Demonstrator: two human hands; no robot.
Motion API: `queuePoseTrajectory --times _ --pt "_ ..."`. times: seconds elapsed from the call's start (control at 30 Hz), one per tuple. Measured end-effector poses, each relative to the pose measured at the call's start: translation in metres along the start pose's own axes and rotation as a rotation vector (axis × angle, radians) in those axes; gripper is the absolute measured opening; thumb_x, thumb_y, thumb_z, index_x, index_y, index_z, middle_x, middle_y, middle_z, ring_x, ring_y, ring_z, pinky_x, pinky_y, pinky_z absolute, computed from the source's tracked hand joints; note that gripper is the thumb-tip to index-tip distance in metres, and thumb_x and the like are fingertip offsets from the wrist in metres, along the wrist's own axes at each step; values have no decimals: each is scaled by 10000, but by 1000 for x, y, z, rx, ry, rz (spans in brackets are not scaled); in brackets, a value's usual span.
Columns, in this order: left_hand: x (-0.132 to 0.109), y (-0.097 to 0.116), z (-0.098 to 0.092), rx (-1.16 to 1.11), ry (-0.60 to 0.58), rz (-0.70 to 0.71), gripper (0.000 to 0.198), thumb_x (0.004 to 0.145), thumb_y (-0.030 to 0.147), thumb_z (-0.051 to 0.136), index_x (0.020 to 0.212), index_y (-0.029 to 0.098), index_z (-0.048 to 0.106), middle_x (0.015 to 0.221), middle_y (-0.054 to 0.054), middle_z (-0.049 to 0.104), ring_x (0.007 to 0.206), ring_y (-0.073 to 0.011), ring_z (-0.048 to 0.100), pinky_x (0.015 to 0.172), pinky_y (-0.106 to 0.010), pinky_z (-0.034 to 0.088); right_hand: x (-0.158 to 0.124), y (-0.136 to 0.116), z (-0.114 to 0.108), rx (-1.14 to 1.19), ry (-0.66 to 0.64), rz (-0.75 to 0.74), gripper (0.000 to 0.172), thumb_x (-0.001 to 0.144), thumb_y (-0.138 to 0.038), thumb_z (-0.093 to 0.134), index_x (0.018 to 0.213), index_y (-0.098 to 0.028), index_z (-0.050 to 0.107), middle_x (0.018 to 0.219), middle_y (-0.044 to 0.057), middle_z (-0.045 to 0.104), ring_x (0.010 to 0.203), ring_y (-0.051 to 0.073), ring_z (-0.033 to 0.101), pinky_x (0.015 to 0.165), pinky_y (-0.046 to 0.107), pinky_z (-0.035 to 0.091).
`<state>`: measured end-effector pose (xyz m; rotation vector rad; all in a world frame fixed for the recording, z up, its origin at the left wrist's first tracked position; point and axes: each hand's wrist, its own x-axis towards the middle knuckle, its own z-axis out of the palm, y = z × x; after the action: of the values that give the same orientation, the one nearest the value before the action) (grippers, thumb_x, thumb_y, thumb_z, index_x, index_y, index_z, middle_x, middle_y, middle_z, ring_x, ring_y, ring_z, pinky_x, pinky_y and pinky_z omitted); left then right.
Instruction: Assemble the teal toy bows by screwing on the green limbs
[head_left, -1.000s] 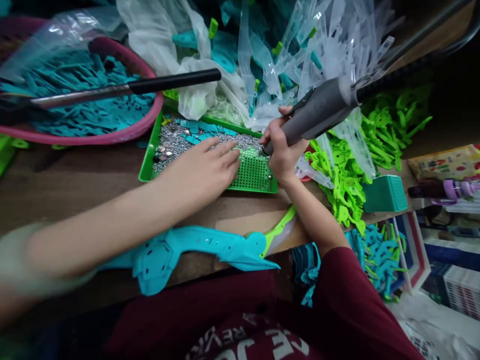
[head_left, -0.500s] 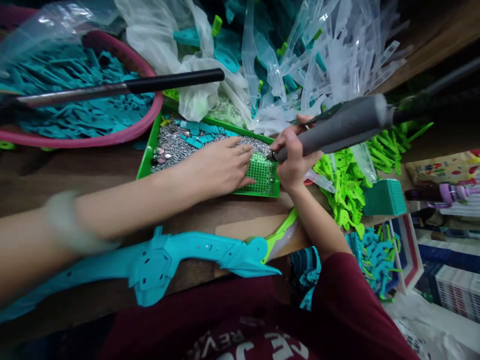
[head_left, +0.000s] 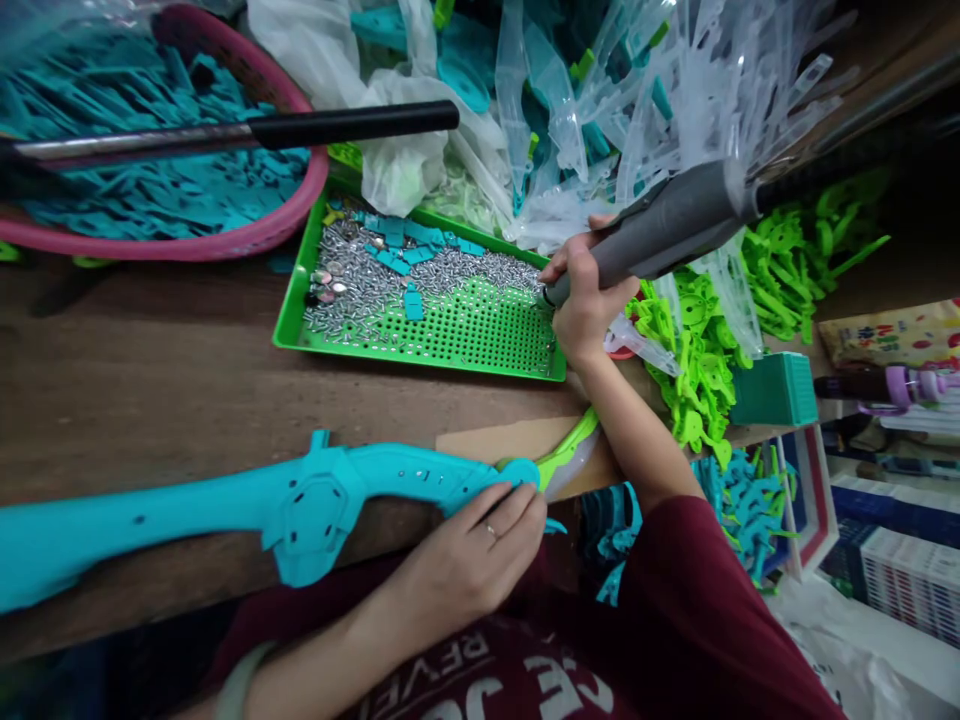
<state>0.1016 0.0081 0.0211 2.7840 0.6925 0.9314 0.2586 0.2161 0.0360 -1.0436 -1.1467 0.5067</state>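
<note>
My right hand [head_left: 589,310] is wrapped round a grey electric screwdriver [head_left: 667,228], its tip over the right end of a green perforated tray [head_left: 480,350]. In the tray lie many small silver screws [head_left: 352,275] and a few small turquoise pieces [head_left: 412,303]. My left hand [head_left: 480,550] is closed over the right end of a long turquoise plastic toy piece [head_left: 315,510], fingertips on its round joint. Whatever may be between those fingertips is hidden. A lime-green curved part [head_left: 574,445] extends from that joint, over a piece of cardboard [head_left: 487,440].
At the back left stands a pink basket [head_left: 315,190] of turquoise parts, with a black-handled rod [head_left: 352,125] across it. Clear plastic pieces [head_left: 675,110] heap at the back. Lime-green parts [head_left: 697,340] and a teal box [head_left: 776,388] lie at the right.
My left hand has left the tray and come down towards me onto the toy piece's joint. A small turquoise piece now shows on the screws. The screwdriver stays in my right hand.
</note>
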Motion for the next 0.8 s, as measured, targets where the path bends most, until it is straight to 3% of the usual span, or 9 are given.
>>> queuePoseTrajectory --times 0.13,0.23,0.33,0.47,0.63,0.8 --pt "6 -12 10 66 -22 -176 382 951 95 491 1315 54 599 1406 -182 600 1310 -313 557 1068 -475 472 -16 -65 -20 167 48 -28 200 814 -280 619 1004 -286 557 608 -85 434 466 82 486 491 236 451" --pt "6 -18 8 99 -46 -126 423 952 144 554 1356 18 552 1449 -225 545 1323 -345 549 1066 -477 488 -55 -124 -54 205 -179 9 202 825 -315 645 1020 -319 592 583 -83 443 416 95 439 384 232 421" --pt "5 -20 9 154 -44 -64 440 960 171 560 1357 -17 538 1432 -249 549 1294 -364 573 1051 -465 509 -102 -160 -83 47 -380 134 306 870 -338 619 1166 -355 541 588 -76 507 441 129 496 418 262 485" --pt "5 -20 11 196 -37 -21 438 963 158 540 1347 -50 528 1409 -277 555 1269 -387 588 1020 -473 537 -139 -159 -94 16 -378 77 291 879 -291 583 1162 -328 528 599 -67 491 470 133 523 454 262 527" --pt "7 -20 11 208 -29 -21 410 970 147 493 1328 -48 539 1392 -268 574 1262 -387 594 1007 -477 551 -147 -136 -92 50 -367 -28 399 855 -282 590 1238 -295 481 618 -82 480 459 112 530 431 236 527" --pt "8 -20 10 229 -29 -24 389 982 149 459 1318 -25 548 1369 -248 603 1252 -362 607 1010 -455 553 -150 -117 -99 69 -561 -66 308 864 -375 627 1101 -295 447 582 -118 503 400 84 521 419 207 486"
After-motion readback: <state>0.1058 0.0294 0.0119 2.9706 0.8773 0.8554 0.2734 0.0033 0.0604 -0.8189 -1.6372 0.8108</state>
